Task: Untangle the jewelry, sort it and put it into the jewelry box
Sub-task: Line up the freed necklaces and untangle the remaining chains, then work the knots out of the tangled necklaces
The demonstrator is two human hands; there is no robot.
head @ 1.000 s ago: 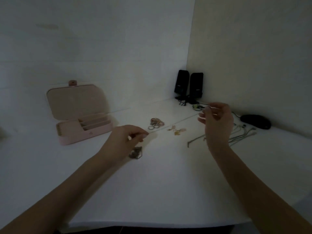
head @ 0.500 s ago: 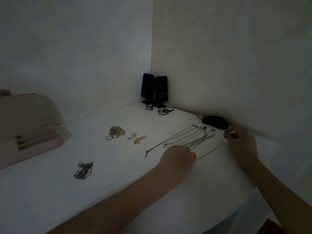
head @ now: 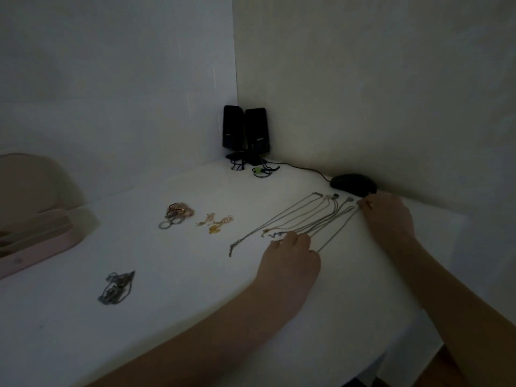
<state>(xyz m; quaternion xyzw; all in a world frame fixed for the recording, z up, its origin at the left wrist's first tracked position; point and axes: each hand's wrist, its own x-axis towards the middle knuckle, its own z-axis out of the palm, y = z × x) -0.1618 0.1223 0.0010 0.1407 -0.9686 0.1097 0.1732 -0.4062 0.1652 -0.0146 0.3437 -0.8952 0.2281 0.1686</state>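
A thin silver necklace (head: 339,230) lies stretched on the white table as the rightmost of a row of several straightened necklaces (head: 293,219). My left hand (head: 290,263) pinches its near end with curled fingers. My right hand (head: 388,219) pinches its far end close to the wall. A dark tangle of chains (head: 117,287) lies at the front left. Further back sit a pile of rings (head: 177,215) and some gold earrings (head: 215,223). The pink jewelry box (head: 36,238) stands open at the left edge, partly cut off.
Two black speakers (head: 245,129) stand in the corner with cables and a small green item (head: 258,171) in front. A black mouse (head: 353,184) lies by the right wall, just behind my right hand. The table's edge runs along the lower right.
Both hands carried the stretched necklace from mid-air over the table's middle to the right and lowered it beside the row. My view turned right. Over the last half second little moved.
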